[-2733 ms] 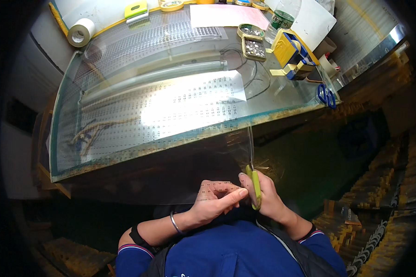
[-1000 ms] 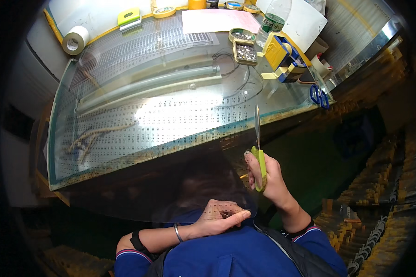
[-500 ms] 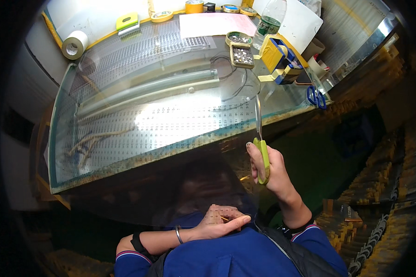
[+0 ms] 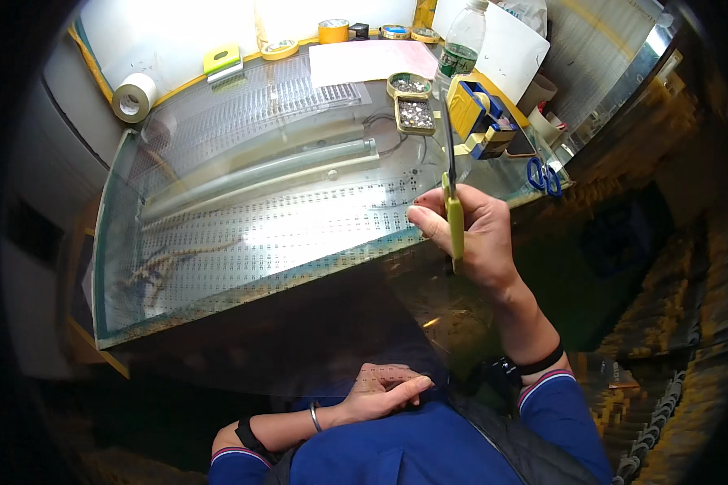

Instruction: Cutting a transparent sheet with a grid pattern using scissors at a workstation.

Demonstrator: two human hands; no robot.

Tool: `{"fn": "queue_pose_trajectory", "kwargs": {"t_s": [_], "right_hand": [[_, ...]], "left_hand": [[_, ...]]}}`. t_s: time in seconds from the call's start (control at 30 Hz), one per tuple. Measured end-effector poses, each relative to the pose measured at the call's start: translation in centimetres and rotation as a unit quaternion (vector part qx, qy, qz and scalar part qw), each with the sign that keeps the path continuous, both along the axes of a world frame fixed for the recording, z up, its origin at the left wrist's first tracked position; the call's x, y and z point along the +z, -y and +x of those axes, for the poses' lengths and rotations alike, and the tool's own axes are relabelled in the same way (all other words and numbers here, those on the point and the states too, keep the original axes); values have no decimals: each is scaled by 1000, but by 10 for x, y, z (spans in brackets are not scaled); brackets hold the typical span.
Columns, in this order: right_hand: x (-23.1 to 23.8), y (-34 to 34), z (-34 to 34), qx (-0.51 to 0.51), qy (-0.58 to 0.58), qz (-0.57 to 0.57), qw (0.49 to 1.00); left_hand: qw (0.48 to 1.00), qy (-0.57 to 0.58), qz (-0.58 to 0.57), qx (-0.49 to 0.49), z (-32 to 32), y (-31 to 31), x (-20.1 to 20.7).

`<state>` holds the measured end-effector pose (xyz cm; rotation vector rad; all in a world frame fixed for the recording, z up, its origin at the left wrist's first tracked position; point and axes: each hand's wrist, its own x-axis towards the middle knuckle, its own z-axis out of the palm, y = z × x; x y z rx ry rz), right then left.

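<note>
Gripping one yellow-handled tool (image 4: 455, 212), right hand (image 4: 473, 238) raised.

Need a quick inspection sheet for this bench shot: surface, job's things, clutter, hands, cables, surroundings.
Surface: lit glass-topped table over a dotted perforated sheet, with a pale tube lying across it.
Job's things: yellow-handled long-bladed tool, upright, blade toward the far side; clear dotted film sheet at the lap.
Clutter: white tape roll, yellow tape roll, two trays of small metal parts, blue-and-yellow tape dispenser, clear plastic bottle, pink paper sheet, blue-handled scissors.
Hands: right hand in a closed grip on the tool; left hand flat on the film.
Cables: thin wires under the glass at left.
Surroundings: dark, indistinct.
</note>
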<state>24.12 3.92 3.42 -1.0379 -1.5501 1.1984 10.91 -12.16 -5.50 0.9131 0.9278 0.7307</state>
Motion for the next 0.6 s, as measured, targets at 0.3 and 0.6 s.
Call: {"fn": "queue_pose_trajectory", "kwargs": {"t_s": [0.3,0.6], "right_hand": [[-30,4,-2,-17,-166,-76,983],[-62,47,-45,50,-189,-194,961]], "left_hand": [[865,47,173,468,-62,1,-9],[934,83,58,342,-45,-48,16]]}}
